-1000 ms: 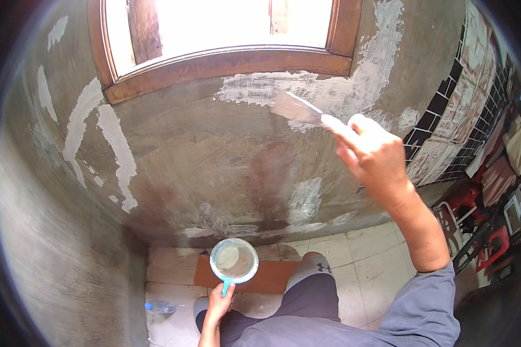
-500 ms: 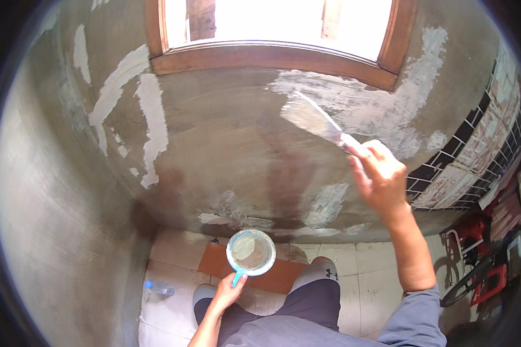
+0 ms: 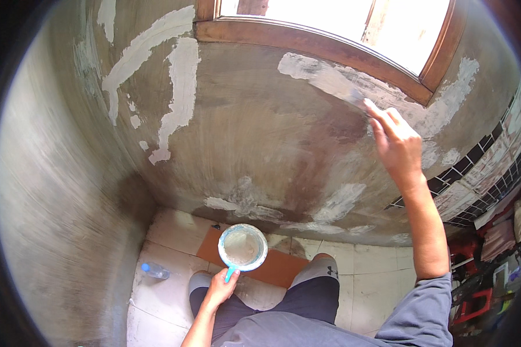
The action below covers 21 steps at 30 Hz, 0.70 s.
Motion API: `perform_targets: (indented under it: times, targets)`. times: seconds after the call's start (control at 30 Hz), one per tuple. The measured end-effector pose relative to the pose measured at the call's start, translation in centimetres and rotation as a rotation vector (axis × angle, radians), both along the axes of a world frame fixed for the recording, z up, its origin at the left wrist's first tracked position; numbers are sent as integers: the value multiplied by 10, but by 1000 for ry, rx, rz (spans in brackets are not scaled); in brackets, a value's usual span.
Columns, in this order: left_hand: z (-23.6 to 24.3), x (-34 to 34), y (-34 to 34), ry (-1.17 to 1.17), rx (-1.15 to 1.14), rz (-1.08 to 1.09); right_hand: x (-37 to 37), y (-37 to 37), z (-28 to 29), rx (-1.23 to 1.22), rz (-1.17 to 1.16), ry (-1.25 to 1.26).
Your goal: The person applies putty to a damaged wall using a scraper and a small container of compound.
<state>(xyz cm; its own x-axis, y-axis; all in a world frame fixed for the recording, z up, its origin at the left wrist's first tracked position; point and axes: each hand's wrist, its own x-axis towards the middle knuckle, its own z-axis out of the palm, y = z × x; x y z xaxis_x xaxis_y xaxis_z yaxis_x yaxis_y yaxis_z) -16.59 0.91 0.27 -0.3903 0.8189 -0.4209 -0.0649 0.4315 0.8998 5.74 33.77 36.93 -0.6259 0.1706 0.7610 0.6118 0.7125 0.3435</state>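
Both grips closed: right hand (image 3: 396,144) pinching putty knife (image 3: 344,89), left hand (image 3: 219,287) clasping scoop (image 3: 242,248).

Right hand (image 3: 396,144) raised — left hand (image 3: 220,287) low, gripping.

Daylight enters thru the wood-framed window (image 3: 341,23) at 12 o'clock, pane blown out to white glare. Grey plastered wall (image 3: 243,127) is evenly lit near centre, dimmer twd 9 o'clock w/ smeared motion blur. Heavy fisheye bend; black vignette at all corners. Soft shadow on the pale tiled floor (image 3: 173,231) at 6 o'clock.
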Motion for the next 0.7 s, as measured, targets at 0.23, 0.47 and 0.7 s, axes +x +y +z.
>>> perform_targets:
  times: [0.23,0.47,0.7]
  targets:
    - [-12,-8,0,22,-3,-37,-24,-24,9,39,66,-77]
    - [-9,-11,-8,5,6,3,-33,2,6,76,-22,-73]
    - [-15,-10,-13,-18,-23,-5,46,7,10,72,23,-74]
